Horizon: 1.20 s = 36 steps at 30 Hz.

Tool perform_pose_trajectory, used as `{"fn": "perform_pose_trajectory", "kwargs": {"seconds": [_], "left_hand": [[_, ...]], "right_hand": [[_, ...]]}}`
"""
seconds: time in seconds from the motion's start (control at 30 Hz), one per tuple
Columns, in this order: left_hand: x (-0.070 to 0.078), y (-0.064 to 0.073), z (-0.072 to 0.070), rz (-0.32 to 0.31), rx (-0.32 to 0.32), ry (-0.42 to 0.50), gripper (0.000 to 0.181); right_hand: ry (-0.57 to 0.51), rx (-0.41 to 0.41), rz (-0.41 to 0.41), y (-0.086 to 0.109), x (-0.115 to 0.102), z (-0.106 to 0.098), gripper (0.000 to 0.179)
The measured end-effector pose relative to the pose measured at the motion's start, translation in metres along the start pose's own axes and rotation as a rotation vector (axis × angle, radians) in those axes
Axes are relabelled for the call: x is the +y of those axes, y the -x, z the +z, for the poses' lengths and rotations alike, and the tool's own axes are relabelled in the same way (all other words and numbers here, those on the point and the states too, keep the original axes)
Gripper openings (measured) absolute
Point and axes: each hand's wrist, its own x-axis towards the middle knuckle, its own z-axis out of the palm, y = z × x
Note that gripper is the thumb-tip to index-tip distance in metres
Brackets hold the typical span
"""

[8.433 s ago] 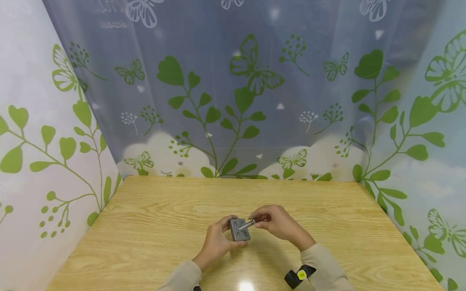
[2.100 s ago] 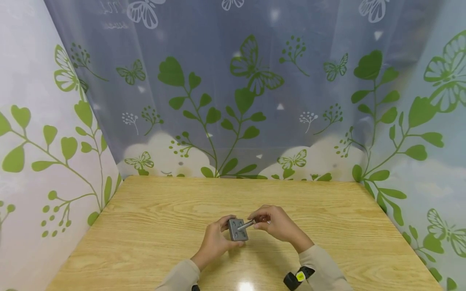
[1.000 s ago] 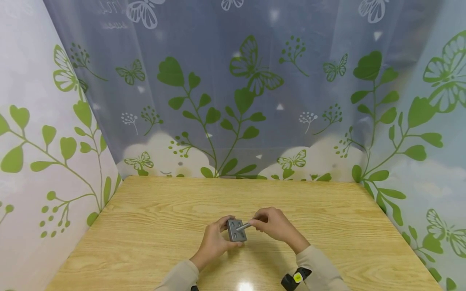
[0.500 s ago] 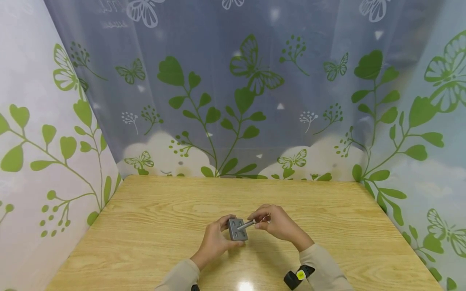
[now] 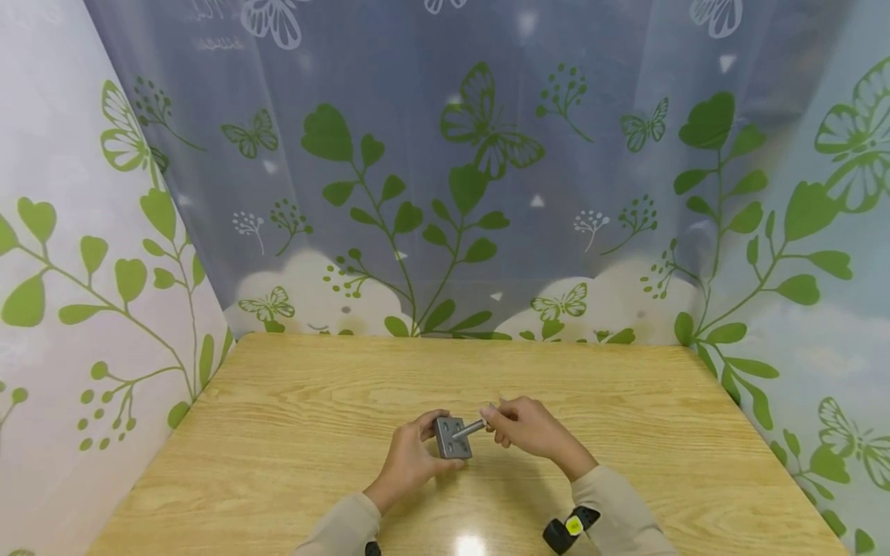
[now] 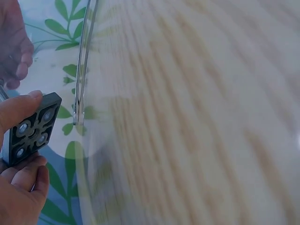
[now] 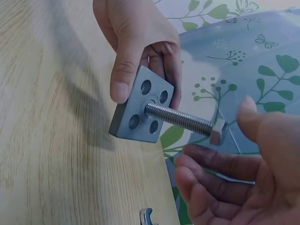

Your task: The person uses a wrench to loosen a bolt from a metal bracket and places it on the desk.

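A small grey square metal plate (image 7: 146, 125) with several holes is tilted up off the table. From its middle a threaded hex bolt (image 7: 180, 118) sticks out toward the right. My left hand (image 5: 406, 459) grips the plate by its edges, thumb on one side and fingers on the other. The plate's recessed back (image 6: 33, 126) faces the left wrist camera. My right hand (image 5: 528, 428) is at the bolt's head. In the right wrist view its thumb and loosely bent fingers stand around the head with a gap, so they appear apart from it.
Both hands are above a wood-grain table (image 5: 313, 386). Printed curtains with leaves and butterflies (image 5: 445, 193) enclose it at the back and sides. A small shiny metal piece (image 7: 146, 216), its kind unclear, shows at the bottom of the right wrist view.
The right hand's thumb and fingers have shifted around the bolt's head over the frames. Left hand and plate have stayed nearly in place.
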Motion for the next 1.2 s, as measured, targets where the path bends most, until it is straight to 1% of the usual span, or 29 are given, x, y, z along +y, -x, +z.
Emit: {"fn": "perform_pose_trajectory", "kwargs": {"seconds": [0.13,0.23,0.33,0.43,0.53,0.6,0.73,0.93,1.1,1.2], "left_hand": [[0.0006,0.0001,0.0008,-0.008,-0.005,0.004,0.074],[0.0012,0.0001,0.0008,-0.016,-0.008,0.003,0.074],[0.0011,0.0001,0.0006,-0.019,-0.007,-0.001,0.074],[0.0006,0.0003,0.0003,-0.013,-0.005,-0.001,0.073],[0.0002,0.0004,0.0003,-0.012,-0.005,0.003,0.072],[0.0,0.0004,0.0001,-0.013,-0.006,0.002,0.072],[0.0007,0.0002,-0.0006,-0.026,-0.005,0.01,0.073],[0.0005,-0.0009,-0.0011,-0.018,-0.002,0.015,0.073],[0.0,-0.0003,-0.0011,-0.018,-0.006,0.013,0.074],[-0.0003,0.0003,-0.0013,-0.014,-0.008,0.011,0.073]], "right_hand": [[-0.01,0.036,0.035,-0.0002,-0.0025,0.002,0.049],[-0.014,0.05,0.052,0.0001,-0.0049,0.0027,0.046],[-0.002,0.055,0.047,0.0003,-0.0064,0.0026,0.041],[0.02,0.056,0.015,0.0003,-0.0067,0.0021,0.029],[0.052,0.06,-0.035,0.0006,-0.0063,0.0016,0.018],[0.056,0.065,-0.066,0.0011,-0.006,0.0011,0.014],[0.046,0.071,-0.111,0.0014,-0.0066,-0.0007,0.016],[0.051,0.074,-0.158,0.0014,-0.0062,-0.0031,0.02],[0.041,0.049,-0.152,0.002,-0.005,-0.0029,0.022],[0.041,0.008,-0.12,0.0019,-0.005,-0.002,0.027]]}}
